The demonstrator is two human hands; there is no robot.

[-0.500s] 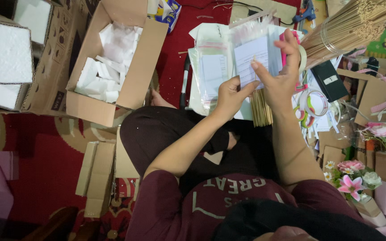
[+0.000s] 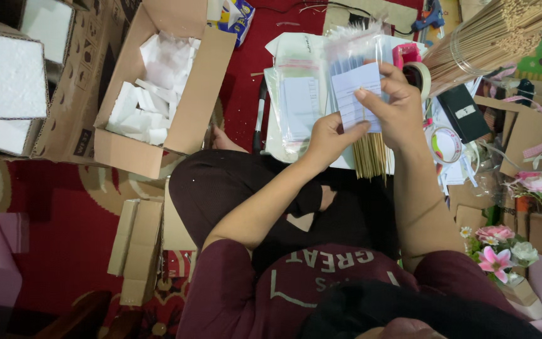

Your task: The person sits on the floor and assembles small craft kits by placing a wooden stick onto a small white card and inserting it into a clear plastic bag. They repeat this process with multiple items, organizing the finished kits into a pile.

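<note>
both hands meet over the lap, above a red carpet (image 2: 64, 213). the left hand (image 2: 329, 139) has its fingers (image 2: 354, 128) pinched on the lower edge of a white slip (image 2: 357, 94), thumb side against the paper. the right hand (image 2: 398, 107) grasps the same slip from the other side, fingers curled over its top and right edge, one fingertip pressed on its face. the slip sits inside or just in front of a clear bag (image 2: 352, 47) that sticks up past it; which of the two i cannot tell. a bunch of thin sticks (image 2: 371, 157) hangs below the hands, touching the slip's lower edge. behind lies a stack of clear sleeves (image 2: 293, 100) with paper in them. a tape roll (image 2: 420, 75) is just beside the right hand, and a big bundle of sticks (image 2: 497, 31) lies further right. an open carton (image 2: 186, 119) with white foam pieces stands well to the left. artificial flowers (image 2: 494, 248) sit near the right elbow.
</note>
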